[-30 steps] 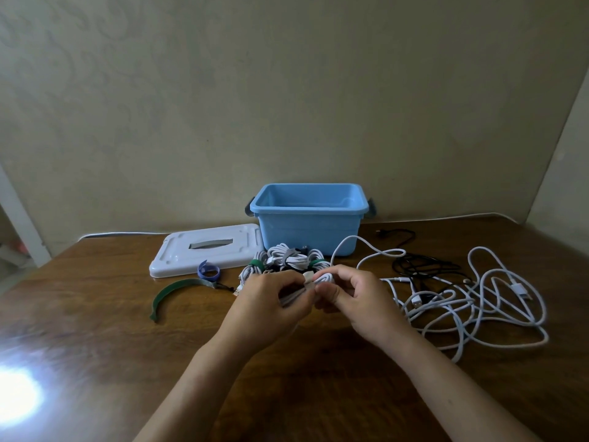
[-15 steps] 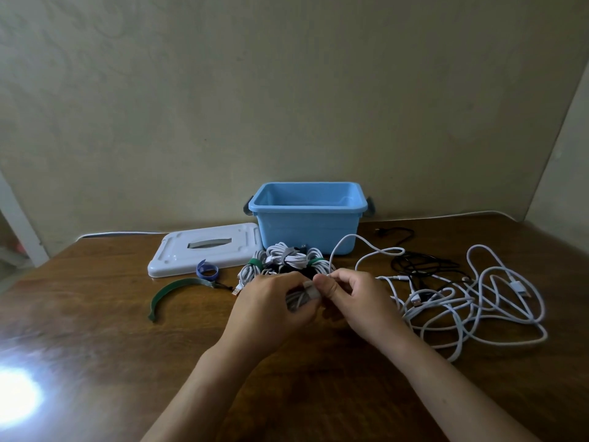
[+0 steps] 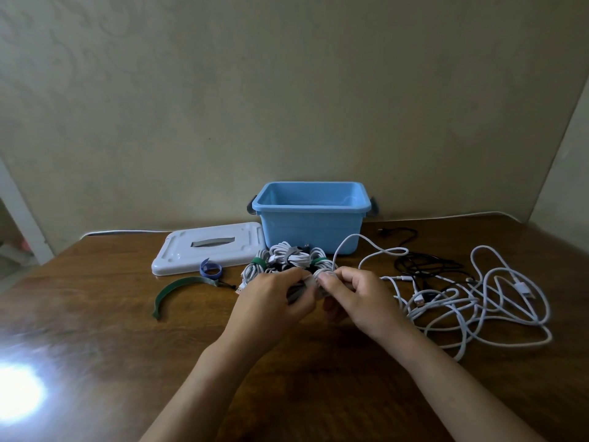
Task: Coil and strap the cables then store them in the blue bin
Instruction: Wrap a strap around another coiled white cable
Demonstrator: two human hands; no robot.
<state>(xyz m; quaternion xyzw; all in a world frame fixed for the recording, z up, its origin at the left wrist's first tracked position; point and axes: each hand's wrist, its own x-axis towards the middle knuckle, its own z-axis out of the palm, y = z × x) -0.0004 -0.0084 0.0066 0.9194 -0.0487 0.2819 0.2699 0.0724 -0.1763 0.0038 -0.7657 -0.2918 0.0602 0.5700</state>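
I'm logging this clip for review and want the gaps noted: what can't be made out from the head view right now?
- Coiled white cable between the left hand and right hand: mostly covered by the fingers; strap closure hidden.
- Blue bin floor: hidden by its front wall.
- Strapped cable bundles: count unclear, overlapping.
- Table, near left: washed out by glare.

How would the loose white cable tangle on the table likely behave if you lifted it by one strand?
The white cable tangle would likely sag limply, since its loops sprawl flat. Its crossed loops may snag, dragging the black cable.
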